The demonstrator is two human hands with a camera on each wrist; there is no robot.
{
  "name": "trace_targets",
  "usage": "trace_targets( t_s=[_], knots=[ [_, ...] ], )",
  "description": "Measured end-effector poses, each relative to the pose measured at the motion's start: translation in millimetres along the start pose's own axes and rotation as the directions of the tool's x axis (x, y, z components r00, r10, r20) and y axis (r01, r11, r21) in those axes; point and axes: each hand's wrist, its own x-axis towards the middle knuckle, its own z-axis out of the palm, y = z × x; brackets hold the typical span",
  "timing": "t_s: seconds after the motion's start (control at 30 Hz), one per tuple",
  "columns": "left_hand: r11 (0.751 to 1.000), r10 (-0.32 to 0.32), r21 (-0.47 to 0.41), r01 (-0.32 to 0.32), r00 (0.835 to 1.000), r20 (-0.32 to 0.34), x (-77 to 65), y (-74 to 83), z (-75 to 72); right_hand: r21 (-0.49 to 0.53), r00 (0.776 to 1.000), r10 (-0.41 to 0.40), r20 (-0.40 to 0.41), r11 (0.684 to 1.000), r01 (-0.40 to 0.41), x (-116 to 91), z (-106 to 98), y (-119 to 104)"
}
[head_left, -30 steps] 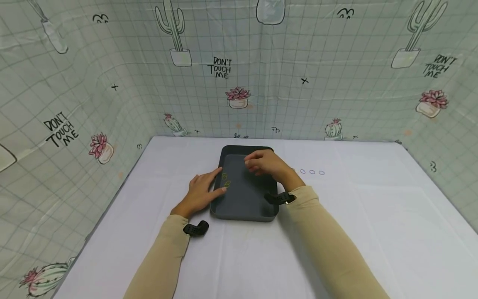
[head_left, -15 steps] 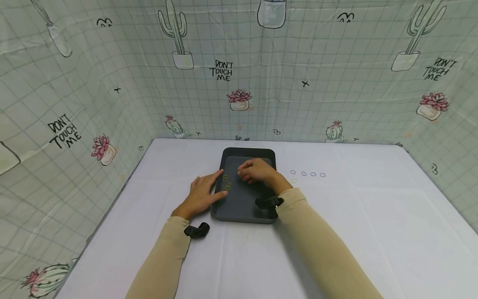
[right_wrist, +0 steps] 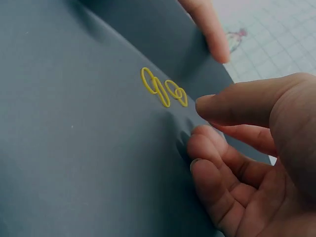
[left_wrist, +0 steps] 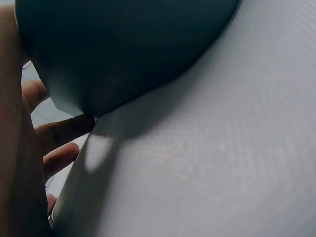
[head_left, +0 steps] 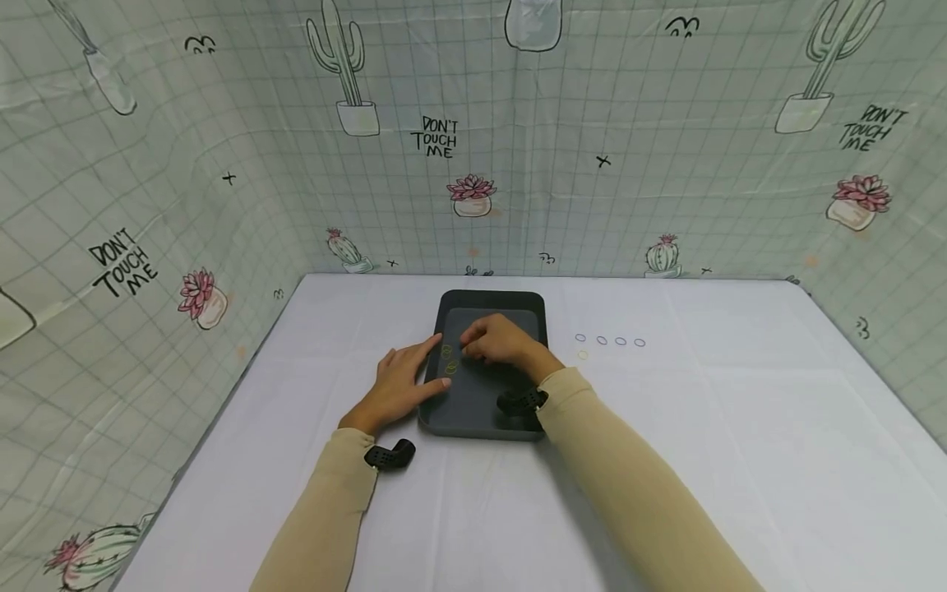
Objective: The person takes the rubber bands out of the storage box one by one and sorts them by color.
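Observation:
A dark grey tray (head_left: 481, 415) lies on the white table. Inside it, near the left wall, several small yellow rubber bands (right_wrist: 160, 94) lie in two overlapping pairs. My left hand (head_left: 399, 382) rests on the tray's left rim, thumb and index finger spread and reaching over it; in the left wrist view its other fingers (left_wrist: 64, 132) are outside, by the tray's edge. Over the tray, just right of the bands, is my right hand (head_left: 499, 339), fingers loosely bent. The right wrist view shows a gap between thumb and fingertips, with nothing visible in it.
Right of the tray, several dark bluish bands (head_left: 620, 341) lie in a row on the white table (head_left: 703, 427). One yellow band (head_left: 583, 355) lies below the row's left end. A printed cloth (head_left: 570, 205) hangs behind and at both sides.
My right hand has moved left across the tray, towards the yellow bands. Its move has uncovered the yellow band and the leftmost bluish band on the table. My left hand stays put.

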Motion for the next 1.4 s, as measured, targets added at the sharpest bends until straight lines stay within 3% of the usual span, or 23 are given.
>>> trace_targets(
  t_s=[0.37, 0.67, 0.83, 1.13, 1.4],
  knots=[
    [1.000, 0.021, 0.002, -0.021, 1.000, -0.009, 6.2, 0.2, -5.9, -0.159, 0.996, -0.084, 0.027, 0.983, 0.087, 4.7, -3.4, -3.3],
    [1.000, 0.018, -0.009, -0.018, 1.000, -0.003, 5.5, 1.1, -4.3, -0.292, 0.990, -0.138, 0.042, 0.946, 0.144, 6.6, 2.3, 0.4],
    [1.000, 0.016, -0.006, -0.016, 1.000, -0.007, 4.6, -1.0, -5.2, -0.318, 0.984, -0.172, 0.048, 0.931, 0.178, 6.3, 6.2, -2.7],
    [1.000, 0.006, -0.009, -0.006, 1.000, -0.005, 3.4, -0.5, -4.1, -0.372, 0.986, -0.162, 0.046, 0.913, 0.167, 4.4, 12.4, -3.5],
    [1.000, 0.009, -0.001, -0.009, 1.000, -0.014, 2.2, -1.0, -3.0, -0.361, 0.989, -0.143, 0.028, 0.922, 0.143, 4.2, 13.4, -3.6]
  ],
)
